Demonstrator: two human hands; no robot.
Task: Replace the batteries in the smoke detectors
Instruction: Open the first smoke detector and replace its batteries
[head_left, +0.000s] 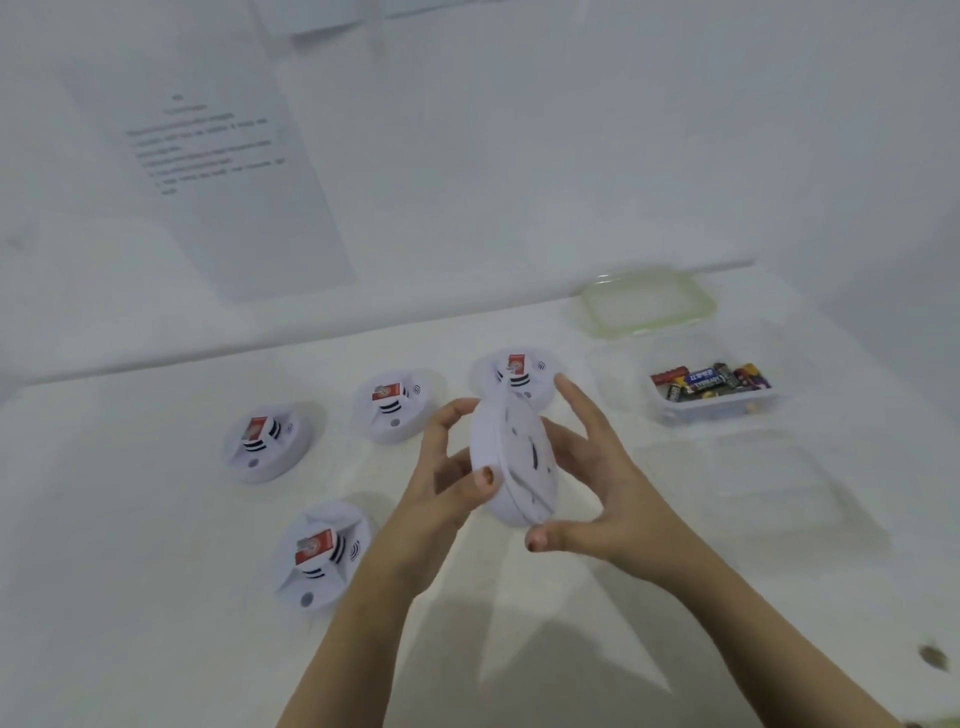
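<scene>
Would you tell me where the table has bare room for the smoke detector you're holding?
Bare: the left end of the table beyond the leftmost detector, and the near strip right of the nearest detector, under your forearms. Crowded: the arc of four detectors, the battery box and lid.

arms: two, both forearms (363, 623) bare down to the frame's lower edge | left grip (447, 470): bare, slender fingers (436, 431), short thumbnail (487, 475) carrying a dark reddish-brown patch like worn polish | right grip (602, 488): bare, thumbnail with the same dark reddish tint | other nails: too blurred to tell
</scene>
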